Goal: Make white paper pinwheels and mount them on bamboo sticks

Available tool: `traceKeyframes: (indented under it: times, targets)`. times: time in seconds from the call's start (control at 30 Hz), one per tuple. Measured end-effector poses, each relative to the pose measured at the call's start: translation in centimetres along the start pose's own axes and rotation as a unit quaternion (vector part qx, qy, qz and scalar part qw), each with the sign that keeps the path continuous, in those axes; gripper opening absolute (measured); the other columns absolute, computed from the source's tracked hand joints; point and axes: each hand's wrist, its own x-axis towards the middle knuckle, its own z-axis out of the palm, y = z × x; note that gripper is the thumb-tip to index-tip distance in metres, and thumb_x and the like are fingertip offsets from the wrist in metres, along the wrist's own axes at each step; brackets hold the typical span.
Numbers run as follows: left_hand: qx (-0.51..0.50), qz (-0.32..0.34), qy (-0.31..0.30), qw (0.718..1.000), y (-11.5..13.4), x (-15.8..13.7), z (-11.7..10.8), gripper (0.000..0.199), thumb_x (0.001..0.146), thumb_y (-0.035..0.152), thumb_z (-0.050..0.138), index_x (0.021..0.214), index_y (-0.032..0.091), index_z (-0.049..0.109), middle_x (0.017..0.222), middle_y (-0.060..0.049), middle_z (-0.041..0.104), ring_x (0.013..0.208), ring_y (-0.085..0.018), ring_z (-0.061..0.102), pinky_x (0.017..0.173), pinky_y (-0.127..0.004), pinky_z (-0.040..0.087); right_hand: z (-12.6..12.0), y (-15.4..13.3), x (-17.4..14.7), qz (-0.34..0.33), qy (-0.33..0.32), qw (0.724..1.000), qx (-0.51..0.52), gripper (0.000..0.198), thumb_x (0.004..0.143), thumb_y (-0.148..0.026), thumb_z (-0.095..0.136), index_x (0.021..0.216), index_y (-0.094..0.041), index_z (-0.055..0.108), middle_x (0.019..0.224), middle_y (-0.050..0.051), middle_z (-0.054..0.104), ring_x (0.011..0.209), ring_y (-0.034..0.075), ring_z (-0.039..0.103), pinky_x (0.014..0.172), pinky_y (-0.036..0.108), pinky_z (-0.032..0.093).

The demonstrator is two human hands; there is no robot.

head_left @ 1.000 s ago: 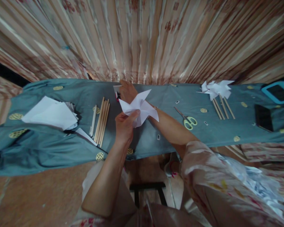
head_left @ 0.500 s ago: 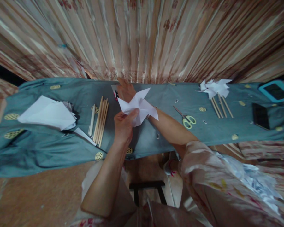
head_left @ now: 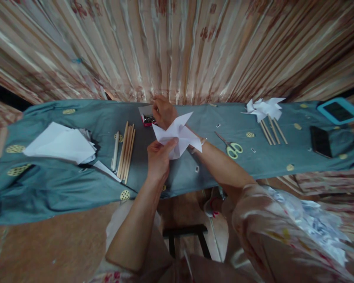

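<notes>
My left hand (head_left: 159, 159) pinches a folded white paper pinwheel (head_left: 181, 131) at its centre, thumb on top. Beyond it my right hand (head_left: 165, 112) has its fingers curled together beside a small red box (head_left: 148, 121) of tiny shiny metal pieces, too small to name. Whatever lies between those fingertips is hidden. The box's clear lid stands raised at its back. My right forearm passes behind the pinwheel.
On the teal cloth (head_left: 100, 114), wooden sticks (head_left: 126, 152) and a white pen (head_left: 115, 151) lie left, beside stacked paper sheets (head_left: 59, 143). Scissors (head_left: 233, 148), finished pinwheels on sticks (head_left: 267, 110), a dark phone (head_left: 320, 140) and a blue-framed device (head_left: 339, 111) lie right.
My right hand has drawn back to the right from over the red box, its fingers now curled, and the box shows more. The pinwheel in my left hand has shifted slightly right.
</notes>
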Motion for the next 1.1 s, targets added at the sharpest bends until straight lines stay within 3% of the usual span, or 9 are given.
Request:
traceKeyframes:
  times: [0.03,0.13,0.27,0.47,0.63,0.83,0.97,1.1]
  targets:
    - [0.000,0.001,-0.004,1.000,0.0,-0.1,0.1,0.021,0.049,0.031,0.088,0.063,0.021,0.075,0.065,0.001,0.073,0.060,-0.013,0.064,0.066,-0.026,0.051,-0.3,0.4,-0.6,0.021,0.022,1.000,-0.005,0.020,0.099,-0.009,0.044,0.109,-0.008,0.061,0.124,0.016,0.061,0.116,0.020,0.057,0.104,0.038,0.046]
    - [-0.008,0.001,-0.016,1.000,-0.1,-0.2,0.2,0.021,0.049,0.029,0.088,0.063,0.020,0.075,0.064,0.002,0.073,0.058,-0.012,0.063,0.063,-0.024,0.049,-1.9,2.1,-3.7,0.048,0.040,0.998,-0.006,0.017,0.097,-0.010,0.044,0.096,-0.015,0.060,0.100,0.009,0.066,0.091,0.016,0.060,0.087,0.030,0.049]
    - [-0.017,0.007,-0.012,1.000,0.1,-0.2,0.2,0.021,0.047,0.026,0.088,0.062,0.020,0.075,0.062,0.002,0.072,0.057,-0.012,0.063,0.062,-0.024,0.048,-4.1,4.3,-9.5,0.061,0.035,0.998,0.003,0.013,0.090,-0.010,0.052,0.081,-0.019,0.056,0.090,0.006,0.065,0.084,0.017,0.060,0.079,0.028,0.047]
    - [-0.020,0.021,0.007,1.000,0.1,0.2,0.4,0.022,0.046,0.025,0.087,0.063,0.019,0.075,0.065,0.002,0.072,0.059,-0.012,0.063,0.064,-0.024,0.049,-3.5,5.3,-16.1,0.093,-0.010,0.995,0.027,0.015,0.080,-0.012,0.058,0.072,-0.023,0.052,0.078,0.004,0.062,0.074,0.019,0.059,0.071,0.028,0.044]
    - [-0.011,0.029,0.011,0.999,-0.4,0.6,0.5,0.019,0.049,0.022,0.087,0.063,0.020,0.074,0.066,0.003,0.071,0.059,-0.011,0.063,0.064,-0.025,0.049,-2.2,5.0,-17.9,0.113,0.002,0.992,0.050,0.013,0.081,-0.013,0.055,0.072,-0.023,0.052,0.075,0.002,0.060,0.066,0.016,0.055,0.066,0.027,0.042]
    - [0.027,0.043,0.010,0.999,-1.4,0.9,0.6,0.020,0.048,0.025,0.088,0.062,0.020,0.075,0.064,0.002,0.072,0.056,-0.011,0.061,0.060,-0.023,0.047,-2.6,5.4,-19.2,0.129,0.018,0.984,0.120,0.011,0.084,-0.019,0.057,0.073,-0.021,0.059,0.075,0.001,0.061,0.066,0.014,0.054,0.068,0.027,0.042]
    - [0.046,0.050,0.011,0.998,-2.0,1.0,0.7,0.015,0.050,0.025,0.086,0.062,0.021,0.077,0.064,0.002,0.072,0.057,-0.012,0.060,0.060,-0.023,0.047,-2.2,6.1,-19.7,0.190,0.033,0.962,0.193,0.006,0.080,-0.026,0.065,0.076,-0.021,0.065,0.069,-0.002,0.061,0.063,0.014,0.054,0.063,0.026,0.042]
    - [0.040,0.051,0.009,0.998,-2.4,1.4,0.8,0.011,0.055,0.019,0.086,0.062,0.020,0.077,0.064,0.002,0.072,0.058,-0.011,0.060,0.061,-0.023,0.047,-1.1,6.8,-19.7,0.229,0.028,0.928,0.294,0.013,0.076,-0.033,0.071,0.075,-0.021,0.067,0.068,-0.001,0.064,0.062,0.014,0.057,0.061,0.027,0.044]
